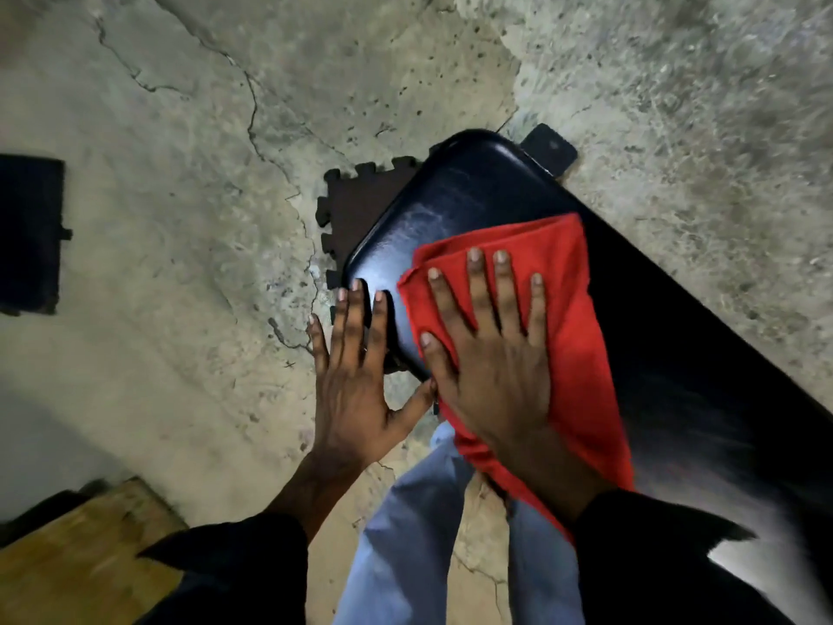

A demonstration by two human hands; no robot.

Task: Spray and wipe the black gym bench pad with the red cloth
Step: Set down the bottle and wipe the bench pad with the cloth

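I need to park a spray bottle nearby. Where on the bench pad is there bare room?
Bare pad lies at the rounded far end, beyond the red cloth. The near edge is crowded: right hand flat on the cloth, left hand beside it at the pad's edge.

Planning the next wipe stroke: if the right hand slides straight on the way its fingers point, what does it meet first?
The right hand, flat on the red cloth, points toward the rounded far end of the bench pad. The way looks free: only bare shiny pad, then its edge and the concrete floor beyond.
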